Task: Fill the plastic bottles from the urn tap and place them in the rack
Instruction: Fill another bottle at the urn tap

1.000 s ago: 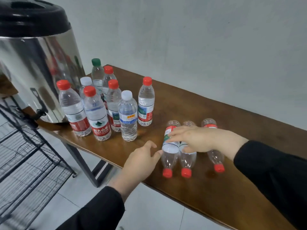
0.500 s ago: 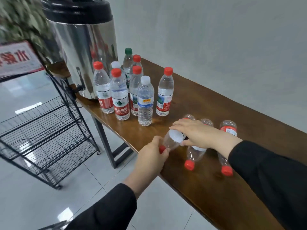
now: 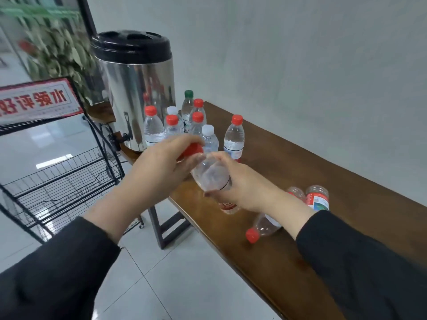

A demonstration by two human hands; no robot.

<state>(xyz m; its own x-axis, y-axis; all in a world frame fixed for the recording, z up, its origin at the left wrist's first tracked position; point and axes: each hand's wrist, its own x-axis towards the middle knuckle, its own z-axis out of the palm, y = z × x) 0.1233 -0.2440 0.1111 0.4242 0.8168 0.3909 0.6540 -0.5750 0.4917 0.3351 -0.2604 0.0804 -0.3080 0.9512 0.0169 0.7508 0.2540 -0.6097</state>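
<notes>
right hand point(image 3: 245, 188): grasping empty plastic bottle point(image 3: 211, 175), raised above tabletop point(image 3: 323, 172) edge | left hand point(image 3: 161, 167): grasping its red cap point(image 3: 192, 150) | urn point(image 3: 136, 88), wire rack point(image 3: 60, 179): left

An empty clear plastic bottle point(image 3: 211, 175) is held tilted above the table edge, its red cap point(image 3: 191, 150) pointing up and left. Two more empty bottles point(image 3: 317, 198) lie on their sides on the wooden tabletop, one red cap point(image 3: 252, 235) toward the viewer. Seven capped bottles point(image 3: 234, 137) stand upright in a cluster (red, white and one green cap) beside the steel urn point(image 3: 136, 88), whose black tap point(image 3: 123, 137) overhangs the black wire rack point(image 3: 57, 179)
</notes>
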